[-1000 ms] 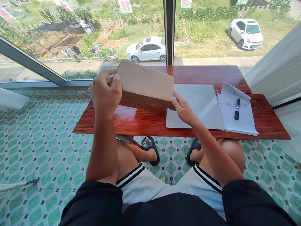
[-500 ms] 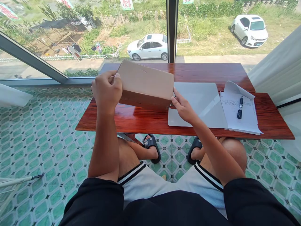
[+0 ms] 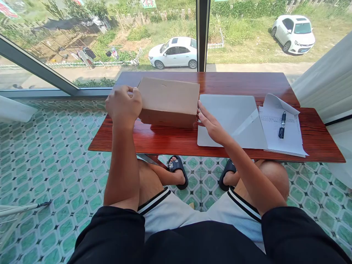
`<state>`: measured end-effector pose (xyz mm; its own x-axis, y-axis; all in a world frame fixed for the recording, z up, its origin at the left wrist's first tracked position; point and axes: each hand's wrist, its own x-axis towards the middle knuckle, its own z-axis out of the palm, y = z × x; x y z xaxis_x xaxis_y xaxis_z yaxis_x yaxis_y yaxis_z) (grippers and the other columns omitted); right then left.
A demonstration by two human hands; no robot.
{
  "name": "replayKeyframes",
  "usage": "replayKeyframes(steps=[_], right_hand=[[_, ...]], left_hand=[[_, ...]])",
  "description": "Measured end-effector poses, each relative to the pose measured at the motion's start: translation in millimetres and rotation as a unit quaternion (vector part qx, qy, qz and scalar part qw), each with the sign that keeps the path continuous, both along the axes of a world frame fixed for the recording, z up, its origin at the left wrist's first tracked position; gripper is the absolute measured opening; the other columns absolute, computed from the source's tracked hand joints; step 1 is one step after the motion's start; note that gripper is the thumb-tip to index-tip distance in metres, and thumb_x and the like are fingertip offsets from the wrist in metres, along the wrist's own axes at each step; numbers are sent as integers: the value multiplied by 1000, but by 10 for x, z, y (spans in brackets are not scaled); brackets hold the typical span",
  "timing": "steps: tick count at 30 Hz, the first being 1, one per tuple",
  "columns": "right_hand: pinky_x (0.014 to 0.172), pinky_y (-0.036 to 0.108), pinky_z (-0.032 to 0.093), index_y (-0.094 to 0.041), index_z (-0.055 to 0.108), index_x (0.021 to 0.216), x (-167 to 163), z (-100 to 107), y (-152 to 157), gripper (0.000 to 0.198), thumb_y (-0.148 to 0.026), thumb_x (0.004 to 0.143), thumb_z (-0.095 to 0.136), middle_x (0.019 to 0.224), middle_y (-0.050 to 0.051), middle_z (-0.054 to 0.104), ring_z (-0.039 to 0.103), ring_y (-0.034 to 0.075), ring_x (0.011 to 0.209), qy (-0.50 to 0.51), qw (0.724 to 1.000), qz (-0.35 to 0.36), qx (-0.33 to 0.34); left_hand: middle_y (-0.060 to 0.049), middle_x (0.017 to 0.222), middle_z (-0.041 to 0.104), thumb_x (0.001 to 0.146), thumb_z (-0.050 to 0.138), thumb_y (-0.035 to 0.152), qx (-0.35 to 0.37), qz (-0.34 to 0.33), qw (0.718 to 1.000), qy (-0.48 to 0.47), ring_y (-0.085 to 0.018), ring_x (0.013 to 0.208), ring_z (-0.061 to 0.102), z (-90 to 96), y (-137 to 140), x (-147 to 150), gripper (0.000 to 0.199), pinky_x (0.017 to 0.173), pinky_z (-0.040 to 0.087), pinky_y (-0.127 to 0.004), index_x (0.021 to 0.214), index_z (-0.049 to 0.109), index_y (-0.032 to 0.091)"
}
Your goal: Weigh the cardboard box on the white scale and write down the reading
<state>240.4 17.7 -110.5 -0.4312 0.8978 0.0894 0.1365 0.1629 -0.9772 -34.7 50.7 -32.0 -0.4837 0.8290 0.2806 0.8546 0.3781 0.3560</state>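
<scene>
A plain brown cardboard box (image 3: 169, 96) is held between my two hands over the left half of the wooden table. Its long side faces me, and its base is at or just above the tabletop; I cannot tell which. My left hand (image 3: 124, 104) grips the box's left end, with the thumb near the top edge and the other fingers partly hidden. Against the right end rests my right hand (image 3: 211, 123), its fingers fairly straight and pressing on the cardboard. To the right of the box lies a flat silvery-grey panel (image 3: 233, 123), close to my right hand.
On the reddish wooden table (image 3: 170, 141), a pad of written paper (image 3: 291, 137) with a curled top sheet lies at the right. A dark pen (image 3: 282, 124) rests on it. Windows stand behind the table, and a white curtain (image 3: 327, 80) hangs at the right.
The box has come down toward the tabletop and turned more level, its right end slightly left of before. My right hand's fingers have straightened along that end.
</scene>
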Motion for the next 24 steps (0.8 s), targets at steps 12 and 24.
replayKeyframes(steps=[12,24], right_hand=[[130,43,15,-35,11,164,-66,-31,-29,84,-78,94,32,167,-11,15,14,19,157,-24,999,17,25],[130,39,15,-27,9,165,-74,-47,-41,87,-74,96,35,167,-4,19,17,18,156,-10,999,30,15]], left_hand=[[-11,115,71,82,35,71,-23,-14,1000,-15,-34,114,57,-117,62,-106,70,98,36,-56,116,66,18],[-15,127,68,77,29,78,-54,-4,998,-24,-37,122,54,-108,85,-110,87,101,31,-59,123,64,14]])
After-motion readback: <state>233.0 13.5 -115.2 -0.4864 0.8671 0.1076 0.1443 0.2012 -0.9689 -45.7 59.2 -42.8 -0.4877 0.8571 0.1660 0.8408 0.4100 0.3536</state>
